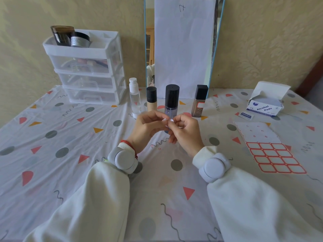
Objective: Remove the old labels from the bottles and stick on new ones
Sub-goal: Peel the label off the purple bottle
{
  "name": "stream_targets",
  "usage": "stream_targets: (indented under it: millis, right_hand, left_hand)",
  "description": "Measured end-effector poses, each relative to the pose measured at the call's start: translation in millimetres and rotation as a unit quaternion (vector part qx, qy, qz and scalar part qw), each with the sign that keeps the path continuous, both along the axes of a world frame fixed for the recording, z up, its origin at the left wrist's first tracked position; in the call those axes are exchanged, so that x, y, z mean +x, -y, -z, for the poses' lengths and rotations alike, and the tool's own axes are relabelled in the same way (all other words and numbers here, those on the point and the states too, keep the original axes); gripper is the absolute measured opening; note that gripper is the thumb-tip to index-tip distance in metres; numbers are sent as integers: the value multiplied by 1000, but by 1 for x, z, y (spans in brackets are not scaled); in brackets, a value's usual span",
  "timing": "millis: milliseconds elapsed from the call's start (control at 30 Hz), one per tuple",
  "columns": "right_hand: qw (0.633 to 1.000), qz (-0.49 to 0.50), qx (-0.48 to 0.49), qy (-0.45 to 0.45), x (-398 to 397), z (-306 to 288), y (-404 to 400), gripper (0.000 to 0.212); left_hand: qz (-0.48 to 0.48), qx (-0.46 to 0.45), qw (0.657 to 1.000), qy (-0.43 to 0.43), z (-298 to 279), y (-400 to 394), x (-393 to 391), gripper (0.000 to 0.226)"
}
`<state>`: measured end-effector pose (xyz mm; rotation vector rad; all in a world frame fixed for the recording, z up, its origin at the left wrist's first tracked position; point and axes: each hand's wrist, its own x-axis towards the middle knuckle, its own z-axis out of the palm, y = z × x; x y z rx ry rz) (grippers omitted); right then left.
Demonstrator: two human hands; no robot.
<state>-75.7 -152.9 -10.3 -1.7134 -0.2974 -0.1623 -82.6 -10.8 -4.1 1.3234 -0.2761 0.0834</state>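
Observation:
A row of bottles stands mid-table: a clear bottle with a white cap (135, 96), a beige bottle with a black cap (151, 99), a purple-tinted bottle with a tall black cap (171, 102) and a brown square bottle (199, 102). In front of the purple bottle, my left hand (148, 128) and my right hand (187, 130) meet, and their fingertips pinch a small white label piece (167, 120) between them. Whether the label touches the purple bottle cannot be told. A sheet of red-bordered labels (272, 154) lies to the right.
A white three-drawer organiser (87, 70) with dark jars on top stands at the back left. A mirror covered with white paper (183, 48) leans on the wall. An open alcohol pads box (267, 103) and one loose sachet (246, 116) lie at the right.

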Motion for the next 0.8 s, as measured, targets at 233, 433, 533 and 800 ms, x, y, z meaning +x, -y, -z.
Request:
stream_targets:
  millis: [233,433,533,800]
  right_hand:
    - [997,-42,63,-26,1,-6,7,18]
    - [995,-67,72,-23,-1,-7,7,11]
    - [988,-94,109,-62,1,-10,10,10]
    - [969,-149,157,-122,2,-13,12,5]
  left_hand:
    - [17,-45,999,-19,-3,-5,0,29]
    - [58,-27,998,-30,-3,-6,1,30]
    - [105,-37,993,-30,-3,-8,1,37]
    - [160,-55,985,-44,-4,-9,0,20]
